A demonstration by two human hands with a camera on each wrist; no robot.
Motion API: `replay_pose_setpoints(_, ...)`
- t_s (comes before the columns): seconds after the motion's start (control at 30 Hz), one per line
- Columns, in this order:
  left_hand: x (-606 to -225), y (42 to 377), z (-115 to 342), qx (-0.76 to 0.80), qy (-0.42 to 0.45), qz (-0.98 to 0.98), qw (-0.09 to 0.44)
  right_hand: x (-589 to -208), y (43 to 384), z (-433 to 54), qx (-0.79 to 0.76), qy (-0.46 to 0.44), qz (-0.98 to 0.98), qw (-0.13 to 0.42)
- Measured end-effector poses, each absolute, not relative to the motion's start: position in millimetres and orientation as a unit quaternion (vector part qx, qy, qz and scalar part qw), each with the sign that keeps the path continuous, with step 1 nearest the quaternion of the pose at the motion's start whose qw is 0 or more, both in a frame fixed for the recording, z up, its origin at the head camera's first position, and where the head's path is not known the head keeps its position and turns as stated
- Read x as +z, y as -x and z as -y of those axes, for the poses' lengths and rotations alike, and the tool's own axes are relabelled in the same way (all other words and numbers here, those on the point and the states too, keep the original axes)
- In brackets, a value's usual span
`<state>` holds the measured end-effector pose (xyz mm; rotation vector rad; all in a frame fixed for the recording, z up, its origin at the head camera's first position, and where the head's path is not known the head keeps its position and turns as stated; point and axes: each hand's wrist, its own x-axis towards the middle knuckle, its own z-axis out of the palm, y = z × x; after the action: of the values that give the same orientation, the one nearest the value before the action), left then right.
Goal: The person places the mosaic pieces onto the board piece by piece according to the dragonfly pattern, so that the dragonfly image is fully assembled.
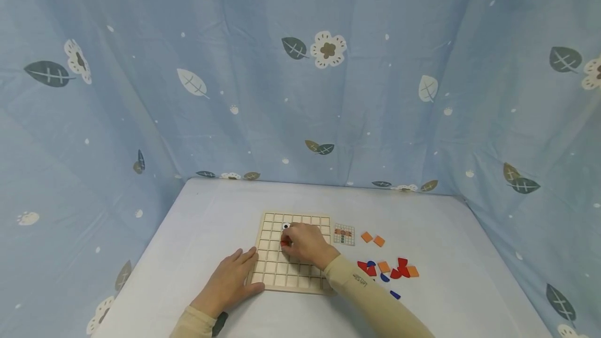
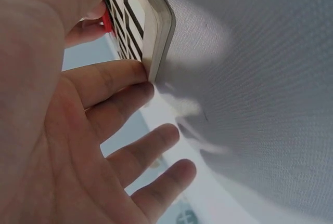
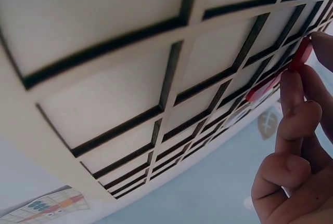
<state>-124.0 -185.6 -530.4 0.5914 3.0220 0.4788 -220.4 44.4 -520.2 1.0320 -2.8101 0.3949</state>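
Nearest lies the beige right sleeve [image 1: 375, 299]; its right hand [image 1: 307, 243] pinches a red piece [image 3: 302, 55] at the grid board [image 1: 269, 267], whose edge the left hand [image 1: 231, 279] touches, fingers extended. One dotted white tile [image 1: 286, 226] is placed; assorted coloured pieces [image 1: 384, 266] remain loose rightward.

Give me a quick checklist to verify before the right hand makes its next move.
1. Right hand has the red piece: ok, pinched in the fingers.
2. Red piece seated in a cell: cannot tell, fingers partly hide it.
3. Left hand on the board: ok, touching its left edge.
4. Card uncovered: ok, right of the board.
5. Orange squares all together: not ok, spread out.
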Motion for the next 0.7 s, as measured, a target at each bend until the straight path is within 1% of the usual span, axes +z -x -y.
replay_pose_setpoints(0.2,-530.9,123.5,187.1,0.159,-0.190,-0.969,0.010,-520.4,220.5,-43.3,0.130,-0.332,0.933,0.044)
replay_pose_setpoints(0.7,-526.9,119.7,185.8,0.161,-0.188,-0.969,0.013,-519.1,219.9,-43.1,0.136,-0.320,0.937,0.031)
